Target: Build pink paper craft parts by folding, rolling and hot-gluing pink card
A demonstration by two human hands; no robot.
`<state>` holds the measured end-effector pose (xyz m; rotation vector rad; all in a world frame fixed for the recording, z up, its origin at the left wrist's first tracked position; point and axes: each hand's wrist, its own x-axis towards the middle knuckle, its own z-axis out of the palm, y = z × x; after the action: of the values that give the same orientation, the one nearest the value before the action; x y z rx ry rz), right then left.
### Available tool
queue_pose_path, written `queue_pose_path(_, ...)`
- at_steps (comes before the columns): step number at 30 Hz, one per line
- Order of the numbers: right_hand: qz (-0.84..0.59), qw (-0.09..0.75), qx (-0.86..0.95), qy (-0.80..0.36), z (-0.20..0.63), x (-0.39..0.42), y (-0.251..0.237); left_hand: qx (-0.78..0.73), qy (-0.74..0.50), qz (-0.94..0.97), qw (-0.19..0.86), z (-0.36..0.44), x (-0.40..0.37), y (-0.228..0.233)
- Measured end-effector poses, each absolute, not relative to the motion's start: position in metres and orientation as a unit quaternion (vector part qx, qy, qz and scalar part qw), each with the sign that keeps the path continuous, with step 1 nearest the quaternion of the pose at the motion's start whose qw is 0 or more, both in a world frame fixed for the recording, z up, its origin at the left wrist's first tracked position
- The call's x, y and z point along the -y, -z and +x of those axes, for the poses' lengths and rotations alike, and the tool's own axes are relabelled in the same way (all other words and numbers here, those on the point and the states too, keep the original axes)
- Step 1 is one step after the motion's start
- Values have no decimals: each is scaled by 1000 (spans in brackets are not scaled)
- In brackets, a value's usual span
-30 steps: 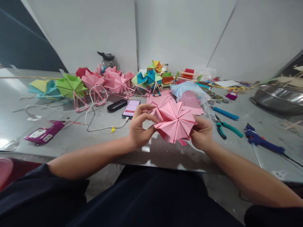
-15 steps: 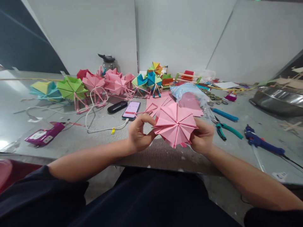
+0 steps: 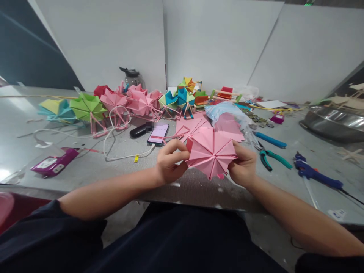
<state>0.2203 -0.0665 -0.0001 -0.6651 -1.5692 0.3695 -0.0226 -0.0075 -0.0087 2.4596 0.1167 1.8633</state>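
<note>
Pink folded-paper piece (image 3: pixel 212 151) held above table (image 3: pixel 287 178) near front edge, between hands. Left hand (image 3: pixel 172 162), fingers curled closer than second ago, pinches left rim; right hand (image 3: pixel 242 165) grips right rim. Judged steadier for handling pleats.

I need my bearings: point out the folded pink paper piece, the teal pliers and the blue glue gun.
Folded pink paper piece (image 3: pixel 214 155), head view: the centre where its folds meet.
Teal pliers (image 3: pixel 277 157), head view: one handle.
Blue glue gun (image 3: pixel 317 175), head view: middle of its body.
</note>
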Motion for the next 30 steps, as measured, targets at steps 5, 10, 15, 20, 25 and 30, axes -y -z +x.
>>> queue_pose_path(5, -307, 629, 698, -152, 224, 66, -3, -11, -612, 789, -54, -22, 3, 7)
queue_pose_path(10, -276, 618, 734, -57, 228, 66, -6, -10, -633, 768, -95, -18, 3, 7)
queue_pose_path(15, -238, 623, 745, -16, 229, 64, -6, -74, -662, 731, -148, -18, 4, 11)
queue_pose_path(20, -258, 631, 731, -28, 230, 62, -5, -55, -606, 771, -188, -22, 4, 10)
queue_pose_path(25, -269, 645, 713, -57, 229, 59, -3, -32, -600, 785, -151, -21, 4, 6)
queue_pose_path(30, -251, 649, 700, -162, 229, 54, 0, -29, -597, 798, -82, -21, 2, 10)
